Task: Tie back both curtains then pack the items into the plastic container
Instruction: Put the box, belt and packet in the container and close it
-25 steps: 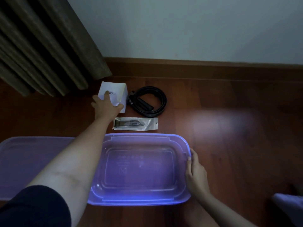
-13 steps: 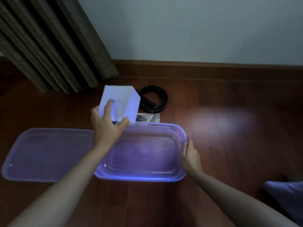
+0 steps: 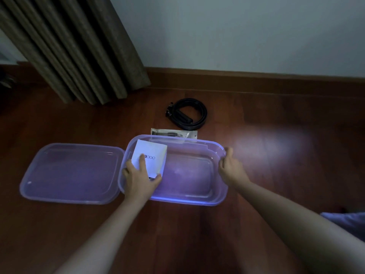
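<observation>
The left hand (image 3: pixel 141 178) grips a white box (image 3: pixel 151 155), fingers laid over its printed face and thumb curled under its near edge, holding it tilted inside the left end of the plastic container (image 3: pixel 197 202). Furthest left, the lid (image 3: pixel 69 173) lies flat on the floor (image 3: pixel 276 175), touching the container's left rim, with the curtain (image 3: pixel 79 46) hanging behind. Past the container's far rim lie a clear packet (image 3: pixel 173 133) and then a coiled black belt (image 3: pixel 187 113). The right hand (image 3: pixel 231 167), blurred, is just beside the container's right rim, fingers loosely bent and holding nothing
</observation>
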